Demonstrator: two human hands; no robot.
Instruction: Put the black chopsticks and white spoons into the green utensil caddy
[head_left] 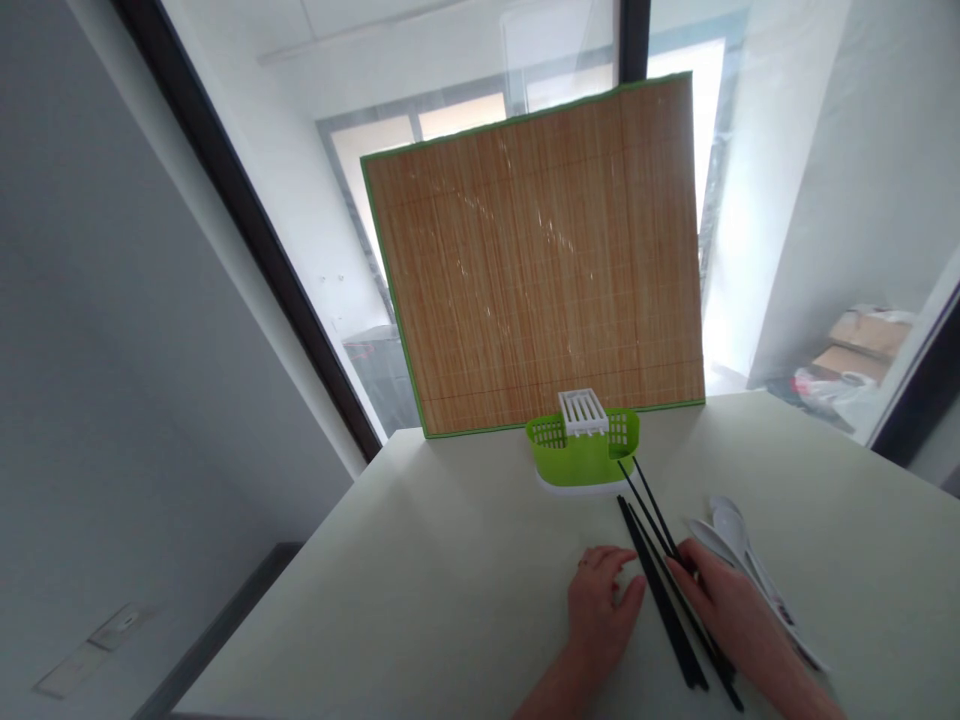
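Note:
My right hand (724,605) is closed around a pair of black chopsticks (652,507), their thin tips slightly apart and angled up to the left. The tips overlap the lower right end of a green utensil holder (574,462); I cannot tell whether they touch it. More black chopsticks (666,610) lie in a bunch on the table between my hands. To their left, my left hand (602,608) rests with thumb and fingers apart, holding nothing, its fingertips close to the bunch. White spoons (739,535) lie beside my right hand, partly covered by it.
A white slotted rack (583,411) sits on top of the holder. Behind it, a bamboo mat (540,270) with green edging leans against the glass. The white table (442,560) narrows toward the glass, and a grey wall (150,350) stands on the left.

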